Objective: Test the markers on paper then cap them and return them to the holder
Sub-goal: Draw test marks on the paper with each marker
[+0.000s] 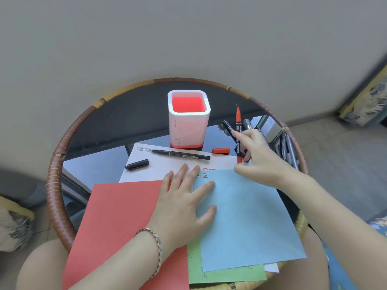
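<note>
Bench point(125, 122), near edge covered, not visible. Blue paper point(247, 222) hides most of green sheet point(226, 275). Left hand point(182, 204) flat on blue paper, fingers apart. Right hand point(261, 162) near holder point(188, 126), fingers clamped on markers point(238, 124), count unclear. 1 black marker point(182, 154) uncapped on white sheet point(163, 167).

The left hand point(184, 197) lies flat, fingers straight, across the red paper point(117, 222) and blue paper point(247, 222). The right hand point(259, 158) grips a bundle point(227, 125) of markers right of the holder point(188, 122); the red marker point(238, 120) among them is uncapped, tip pointing far. An uncapped black marker point(182, 154) lies on the white paper point(167, 166), a black cap point(137, 164) to its near left. A red cap point(221, 150) lies right of the holder's base, on the round surface point(125, 122)
</note>
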Tool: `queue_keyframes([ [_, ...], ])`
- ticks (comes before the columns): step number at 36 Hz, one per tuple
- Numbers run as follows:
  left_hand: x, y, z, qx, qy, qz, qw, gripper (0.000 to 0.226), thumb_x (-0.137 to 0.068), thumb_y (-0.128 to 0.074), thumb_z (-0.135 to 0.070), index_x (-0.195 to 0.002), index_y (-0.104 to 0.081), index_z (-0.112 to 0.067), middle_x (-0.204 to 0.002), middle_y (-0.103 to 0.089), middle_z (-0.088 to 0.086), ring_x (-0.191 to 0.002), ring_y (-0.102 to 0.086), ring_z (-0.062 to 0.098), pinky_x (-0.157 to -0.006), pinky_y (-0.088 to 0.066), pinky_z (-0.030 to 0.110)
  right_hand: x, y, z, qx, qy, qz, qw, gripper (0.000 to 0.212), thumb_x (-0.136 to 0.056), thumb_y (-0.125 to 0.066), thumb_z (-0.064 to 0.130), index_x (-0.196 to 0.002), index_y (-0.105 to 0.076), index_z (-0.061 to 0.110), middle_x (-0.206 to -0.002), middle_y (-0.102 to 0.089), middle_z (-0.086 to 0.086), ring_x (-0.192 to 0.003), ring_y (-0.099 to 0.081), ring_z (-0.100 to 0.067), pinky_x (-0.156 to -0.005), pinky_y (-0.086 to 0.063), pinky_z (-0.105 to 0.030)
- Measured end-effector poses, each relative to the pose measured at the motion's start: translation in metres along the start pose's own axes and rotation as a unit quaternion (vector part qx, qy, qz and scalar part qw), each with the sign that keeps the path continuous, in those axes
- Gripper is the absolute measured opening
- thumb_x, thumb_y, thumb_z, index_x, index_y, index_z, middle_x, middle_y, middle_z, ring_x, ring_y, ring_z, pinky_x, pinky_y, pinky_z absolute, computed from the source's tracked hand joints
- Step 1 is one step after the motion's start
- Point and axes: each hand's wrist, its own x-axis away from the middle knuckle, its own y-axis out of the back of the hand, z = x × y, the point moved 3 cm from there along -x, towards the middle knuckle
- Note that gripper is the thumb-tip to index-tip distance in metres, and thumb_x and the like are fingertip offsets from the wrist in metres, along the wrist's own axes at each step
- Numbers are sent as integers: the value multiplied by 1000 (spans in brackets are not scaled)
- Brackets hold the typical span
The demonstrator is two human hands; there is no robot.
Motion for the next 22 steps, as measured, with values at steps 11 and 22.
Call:
queue_keyframes([
  [11, 0, 1, 1, 11, 3, -4, 1000, 52, -80, -30, -58, -130, -38, -45, -153, -13, -5, -140, 2, 15, -108, 16, 30, -31, -21, -2, 166, -21, -43, 985, 34, -91, -41, 5, -122, -52, 8, -120, -42, -14, -110, -44, -31, -85, -43, -36],
  [22, -1, -1, 2, 1, 3, 0, 1000, 53, -80, -27, -59, -131, -33, -47, -154, -10, -6, -140, 6, 12, -107, 18, 30, -52, 18, -12, 203, -61, -140, 967, 26, -91, -46, 12, -114, -58, 12, -112, -63, -12, -100, -57, -30, -72, -43, -33],
])
